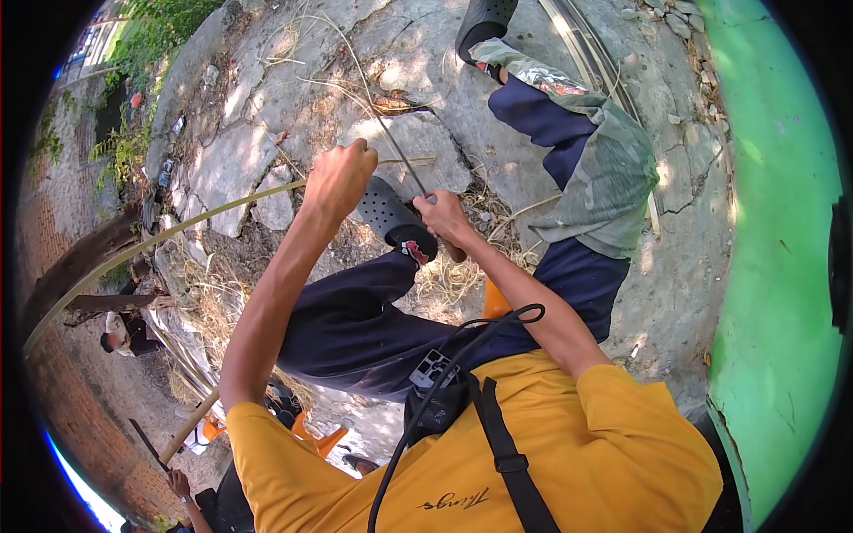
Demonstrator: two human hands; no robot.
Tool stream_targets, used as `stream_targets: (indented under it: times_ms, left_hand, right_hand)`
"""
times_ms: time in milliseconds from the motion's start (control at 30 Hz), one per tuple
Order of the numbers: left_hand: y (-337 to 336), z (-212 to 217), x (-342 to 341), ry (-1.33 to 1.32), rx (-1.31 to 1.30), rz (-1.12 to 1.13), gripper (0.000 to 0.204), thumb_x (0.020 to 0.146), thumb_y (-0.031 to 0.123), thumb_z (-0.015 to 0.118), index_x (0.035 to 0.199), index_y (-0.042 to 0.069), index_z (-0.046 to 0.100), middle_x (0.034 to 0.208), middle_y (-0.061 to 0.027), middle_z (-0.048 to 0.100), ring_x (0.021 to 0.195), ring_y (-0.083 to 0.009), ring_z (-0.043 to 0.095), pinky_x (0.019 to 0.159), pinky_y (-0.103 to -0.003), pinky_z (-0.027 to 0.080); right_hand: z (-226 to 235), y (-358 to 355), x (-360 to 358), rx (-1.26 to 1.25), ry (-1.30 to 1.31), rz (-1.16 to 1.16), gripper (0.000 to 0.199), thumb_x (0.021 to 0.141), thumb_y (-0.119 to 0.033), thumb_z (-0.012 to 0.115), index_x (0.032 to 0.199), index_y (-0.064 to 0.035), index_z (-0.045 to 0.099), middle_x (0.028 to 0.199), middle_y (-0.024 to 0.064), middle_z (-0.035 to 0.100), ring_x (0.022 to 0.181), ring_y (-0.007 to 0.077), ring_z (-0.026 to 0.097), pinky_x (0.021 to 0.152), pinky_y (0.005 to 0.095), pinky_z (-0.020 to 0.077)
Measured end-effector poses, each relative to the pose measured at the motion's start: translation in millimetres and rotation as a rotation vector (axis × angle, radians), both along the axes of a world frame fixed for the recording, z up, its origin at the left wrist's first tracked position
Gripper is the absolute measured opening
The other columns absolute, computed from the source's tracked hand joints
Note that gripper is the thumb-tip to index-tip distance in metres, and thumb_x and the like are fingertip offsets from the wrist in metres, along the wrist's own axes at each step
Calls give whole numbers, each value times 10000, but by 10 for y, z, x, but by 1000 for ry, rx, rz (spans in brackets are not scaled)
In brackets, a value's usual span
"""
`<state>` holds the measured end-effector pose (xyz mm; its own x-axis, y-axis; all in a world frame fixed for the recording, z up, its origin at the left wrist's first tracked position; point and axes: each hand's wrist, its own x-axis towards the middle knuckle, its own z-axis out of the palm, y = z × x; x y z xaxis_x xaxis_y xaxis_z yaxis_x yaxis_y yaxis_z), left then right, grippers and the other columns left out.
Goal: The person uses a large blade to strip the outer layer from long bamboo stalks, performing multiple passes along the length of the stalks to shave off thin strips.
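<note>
My left hand is closed round a long, pale green-tan strip that looks like split bamboo. The strip bows away to the lower left, and a short end sticks out right of my fist. In my right hand is a knife, gripped by its brown wooden handle. Its thin dark blade slants up and to the left, just right of my left fist. Whether blade and strip touch, I cannot tell. Below the blade is my grey clog, and a grey-green cloth covers my other knee.
Cracked concrete holds pale shavings around my feet. Long thin strips lie at the upper right, beside a green wall. An orange seat shows between my legs. Other people are at the left and lower left.
</note>
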<state>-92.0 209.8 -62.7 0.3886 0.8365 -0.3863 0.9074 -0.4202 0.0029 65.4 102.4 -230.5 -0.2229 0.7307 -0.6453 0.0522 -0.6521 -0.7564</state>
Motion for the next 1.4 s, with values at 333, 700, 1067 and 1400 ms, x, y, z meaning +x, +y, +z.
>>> stream_targets:
  times_ms: [333, 700, 1067, 1400]
  left_hand:
    - [14, 24, 6, 56, 27, -166, 102, 884, 16, 573, 919, 12, 668, 1034, -170, 681, 883, -391, 723, 783, -493, 605]
    - [47, -13, 11, 29, 63, -174, 68, 906, 41, 604, 921, 12, 664, 1005, -151, 690, 839, -380, 728, 737, -481, 605]
    - [71, -89, -198, 73, -246, 185, 312, 871, 205, 689, 785, -94, 705, 859, -320, 700, 879, -456, 710, 822, -517, 552]
    - [-114, -368, -493, -128, -269, 333, 213, 802, 129, 654, 768, -71, 721, 793, -292, 714, 819, -415, 729, 815, -457, 589]
  right_hand:
    - [53, -55, -31, -119, 114, -40, 329, 942, -281, 630, 928, 44, 680, 611, 59, 591, 452, 130, 540, 440, 321, 424]
    - [-7, -199, -4, -36, 50, -78, 355, 910, -297, 632, 855, 52, 658, 618, 77, 611, 483, 154, 564, 462, 333, 456]
    - [396, -140, -52, 266, -85, 69, 446, 824, -353, 653, 913, 83, 687, 672, 233, 659, 655, 321, 705, 646, 428, 528]
    - [182, -172, -30, 317, -105, 78, 430, 832, -327, 671, 905, 97, 683, 677, 265, 632, 659, 408, 672, 662, 442, 519]
